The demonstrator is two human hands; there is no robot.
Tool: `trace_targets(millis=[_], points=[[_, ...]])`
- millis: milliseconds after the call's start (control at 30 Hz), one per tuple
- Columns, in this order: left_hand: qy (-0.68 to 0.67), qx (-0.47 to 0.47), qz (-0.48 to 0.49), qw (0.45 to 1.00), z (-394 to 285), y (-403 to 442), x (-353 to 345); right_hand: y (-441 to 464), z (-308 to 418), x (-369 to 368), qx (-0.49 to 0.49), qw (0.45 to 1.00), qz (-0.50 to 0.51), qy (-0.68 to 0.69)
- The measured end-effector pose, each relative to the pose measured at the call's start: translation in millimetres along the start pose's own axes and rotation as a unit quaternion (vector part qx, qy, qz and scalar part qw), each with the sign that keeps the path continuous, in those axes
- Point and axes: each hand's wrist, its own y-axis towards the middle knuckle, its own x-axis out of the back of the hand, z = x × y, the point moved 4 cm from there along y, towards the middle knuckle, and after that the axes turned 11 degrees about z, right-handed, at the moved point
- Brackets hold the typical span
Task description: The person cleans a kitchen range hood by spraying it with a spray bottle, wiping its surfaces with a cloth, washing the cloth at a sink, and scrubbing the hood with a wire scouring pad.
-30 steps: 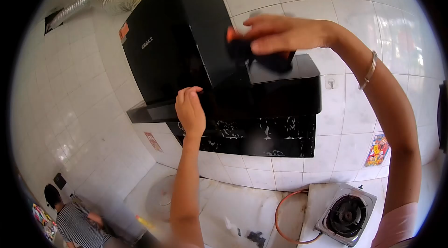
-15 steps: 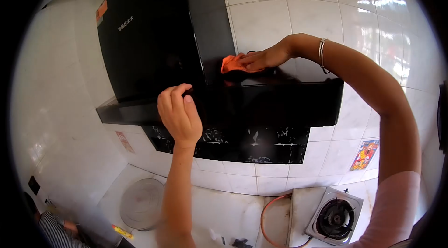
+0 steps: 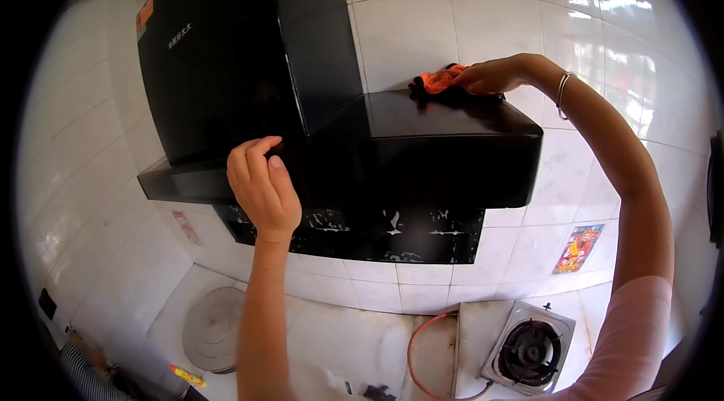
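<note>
A black range hood [image 3: 219,61] fills the middle of the view, with a flat ledge on its right side. At the back of that ledge, near the tiled wall, my right hand [image 3: 490,78] presses an orange and black cloth [image 3: 437,82] onto the surface. The fingers are closed on the cloth, and part of it is hidden under the palm. My left hand [image 3: 264,186] is raised at the hood's front, its fingers loosely bent and thumb apart, with nothing in it. Its fingertips are at the dark front panel; whether they touch it I cannot tell.
Below stand a gas stove [image 3: 532,352] with an orange hose [image 3: 415,352] and a round lid [image 3: 215,329] on the counter. A colourful picture [image 3: 578,250] is on the tiles. A person in a striped sleeve [image 3: 79,371] is at the lower left.
My right hand has moved the cloth rightward and back along the ledge, away from the hood's upright body. My left hand keeps its place against the hood; the view has shifted slightly.
</note>
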Motion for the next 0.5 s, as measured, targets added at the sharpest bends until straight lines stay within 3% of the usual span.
trace_targets(millis=[67,100,167,300,367,400,500], points=[[0.006,0.003,0.0,1.0,-3,0,0,-13,-12,-5,-0.013,0.995,-0.042,0.084],[0.001,0.003,-0.001,1.0,-4,0,0,-17,-16,-9,-0.018,0.995,-0.042,0.085],[0.01,0.008,0.001,1.0,-3,-1,0,-30,-11,-11,-0.045,0.988,-0.14,0.047],[-0.013,0.03,0.008,0.999,-7,2,2,-32,-11,-10,-0.044,0.989,-0.138,0.043],[-0.015,0.06,0.019,0.998,-6,3,3,-8,-25,-12,0.028,0.963,-0.245,-0.112],[-0.012,0.047,0.023,0.999,-5,2,3,-1,-31,-11,0.005,0.945,-0.265,-0.192],[0.006,0.013,0.02,1.0,-1,0,2,3,-33,-16,-0.073,0.91,-0.329,-0.243]])
